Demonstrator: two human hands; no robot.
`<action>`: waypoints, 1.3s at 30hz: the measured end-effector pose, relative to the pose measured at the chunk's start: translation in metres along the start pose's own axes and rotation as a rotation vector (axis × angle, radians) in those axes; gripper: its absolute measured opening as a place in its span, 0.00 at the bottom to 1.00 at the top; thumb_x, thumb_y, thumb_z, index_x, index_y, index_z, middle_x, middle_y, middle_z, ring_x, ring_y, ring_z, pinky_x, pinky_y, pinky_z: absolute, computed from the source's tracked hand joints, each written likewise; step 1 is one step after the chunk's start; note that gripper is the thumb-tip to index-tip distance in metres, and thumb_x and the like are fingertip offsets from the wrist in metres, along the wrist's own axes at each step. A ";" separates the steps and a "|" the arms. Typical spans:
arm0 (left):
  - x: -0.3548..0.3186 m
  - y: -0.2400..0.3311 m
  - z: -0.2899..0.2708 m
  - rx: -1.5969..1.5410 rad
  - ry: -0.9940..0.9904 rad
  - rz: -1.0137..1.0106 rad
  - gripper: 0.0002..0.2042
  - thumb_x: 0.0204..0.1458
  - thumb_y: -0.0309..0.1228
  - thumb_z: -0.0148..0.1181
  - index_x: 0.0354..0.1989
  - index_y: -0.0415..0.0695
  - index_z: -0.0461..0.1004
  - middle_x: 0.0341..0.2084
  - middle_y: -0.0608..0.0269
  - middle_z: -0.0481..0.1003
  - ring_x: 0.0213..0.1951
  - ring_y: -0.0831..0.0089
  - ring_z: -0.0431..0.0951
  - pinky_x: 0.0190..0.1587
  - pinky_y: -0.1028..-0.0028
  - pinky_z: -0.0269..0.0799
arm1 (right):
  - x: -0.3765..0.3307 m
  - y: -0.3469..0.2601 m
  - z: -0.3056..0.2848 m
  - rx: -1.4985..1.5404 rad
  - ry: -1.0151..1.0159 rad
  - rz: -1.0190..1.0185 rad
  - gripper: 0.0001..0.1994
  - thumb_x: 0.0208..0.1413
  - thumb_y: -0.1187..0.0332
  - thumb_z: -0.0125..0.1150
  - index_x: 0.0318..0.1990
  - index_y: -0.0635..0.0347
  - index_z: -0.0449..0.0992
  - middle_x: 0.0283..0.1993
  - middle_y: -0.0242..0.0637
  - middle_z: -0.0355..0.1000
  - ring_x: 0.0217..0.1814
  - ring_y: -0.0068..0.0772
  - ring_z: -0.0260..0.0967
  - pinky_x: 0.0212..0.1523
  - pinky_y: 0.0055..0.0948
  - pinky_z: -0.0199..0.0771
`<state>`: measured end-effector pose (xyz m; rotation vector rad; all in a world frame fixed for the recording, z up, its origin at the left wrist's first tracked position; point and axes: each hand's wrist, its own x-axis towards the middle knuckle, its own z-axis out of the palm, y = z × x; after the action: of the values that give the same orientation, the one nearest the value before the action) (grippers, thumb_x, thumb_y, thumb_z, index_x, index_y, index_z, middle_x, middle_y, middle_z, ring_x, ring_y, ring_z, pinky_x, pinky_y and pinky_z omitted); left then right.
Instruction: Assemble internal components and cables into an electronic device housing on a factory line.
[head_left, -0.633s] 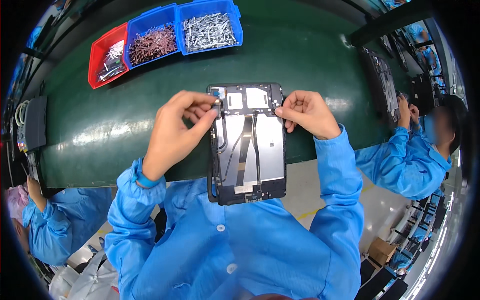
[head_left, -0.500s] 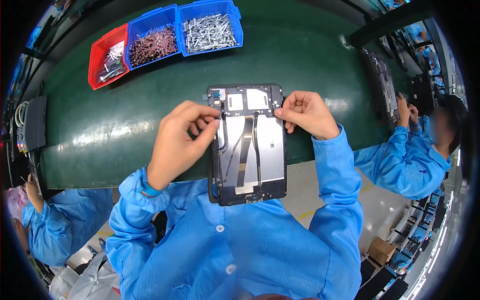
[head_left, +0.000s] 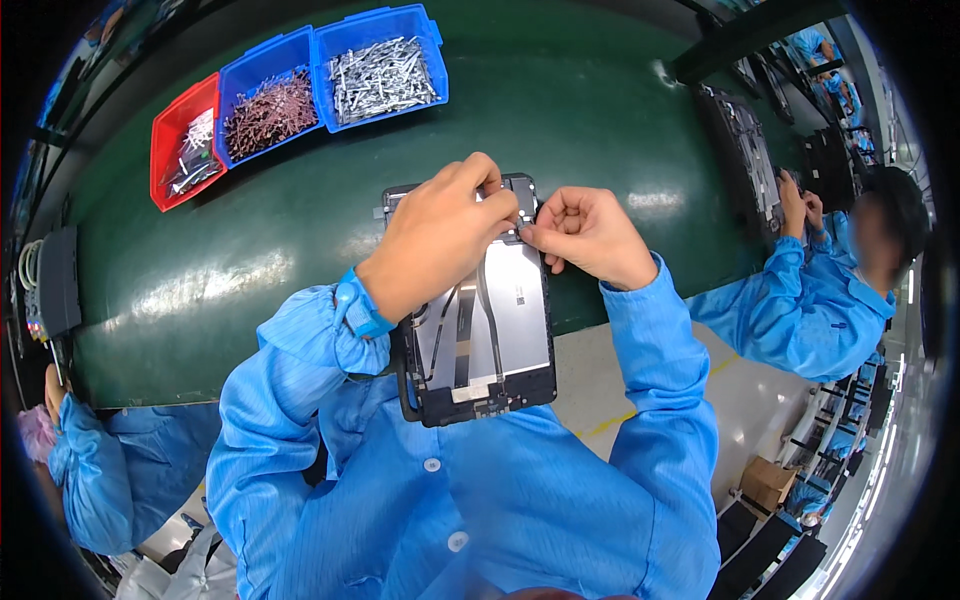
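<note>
An opened tablet (head_left: 518, 320), with a black frame, a silver inner panel and dark ribbon cables, lies over the table's near edge in front of me. My left hand (head_left: 445, 225) reaches across its upper part, thumb and fingertips pinched together near the top right. Whatever is between those fingertips is too small or hidden to make out. On the tablet's upper right edge, my right hand (head_left: 590, 240) is closed, thumb on the frame and fingers curled at the side. The two hands' fingertips nearly meet. The left hand covers much of the tablet's top part.
Beyond the tablet on the green table (head_left: 300, 220) stand a red bin (head_left: 160, 150) and two blue bins (head_left: 436, 50), filled with small parts. A grey box (head_left: 58, 280) with cables is at far left. Co-workers in blue sit at right (head_left: 800, 300) and left (head_left: 140, 465).
My left hand has moved right from the tablet's left edge to its upper right, next to my right hand. The bins and tablet appear shifted slightly left in view.
</note>
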<state>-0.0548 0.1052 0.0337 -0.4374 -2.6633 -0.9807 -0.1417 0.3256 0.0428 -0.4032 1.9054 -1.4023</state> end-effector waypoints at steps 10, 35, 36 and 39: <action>0.003 0.003 -0.002 -0.035 -0.043 -0.025 0.05 0.53 0.26 0.69 0.37 0.43 0.82 0.41 0.58 0.73 0.44 0.58 0.78 0.43 0.61 0.77 | 0.001 0.003 -0.006 -0.007 -0.056 -0.002 0.10 0.62 0.72 0.73 0.35 0.66 0.75 0.29 0.34 0.78 0.27 0.18 0.76 0.27 0.18 0.76; -0.025 0.006 -0.037 -0.134 0.306 -0.157 0.18 0.54 0.23 0.71 0.54 0.44 0.80 0.43 0.56 0.75 0.35 0.65 0.80 0.37 0.68 0.77 | 0.007 -0.006 -0.003 -0.332 0.034 0.046 0.12 0.48 0.67 0.77 0.31 0.67 0.82 0.26 0.34 0.79 0.28 0.20 0.76 0.29 0.25 0.74; -0.038 0.004 -0.044 -0.165 0.316 -0.275 0.14 0.56 0.23 0.70 0.51 0.42 0.80 0.39 0.59 0.76 0.32 0.72 0.79 0.33 0.72 0.74 | 0.002 -0.006 -0.003 -0.305 0.113 -0.060 0.11 0.51 0.68 0.78 0.32 0.67 0.82 0.27 0.34 0.79 0.29 0.18 0.75 0.29 0.23 0.74; -0.095 -0.003 -0.053 -0.361 0.275 -0.584 0.08 0.60 0.24 0.68 0.45 0.38 0.80 0.31 0.67 0.78 0.28 0.82 0.77 0.29 0.78 0.70 | -0.021 -0.026 0.019 -0.357 0.312 -0.321 0.07 0.58 0.74 0.75 0.39 0.69 0.83 0.32 0.33 0.78 0.29 0.17 0.71 0.30 0.22 0.72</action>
<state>0.0391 0.0500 0.0378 0.4175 -2.3949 -1.5622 -0.1181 0.3160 0.0720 -0.7226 2.4457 -1.3836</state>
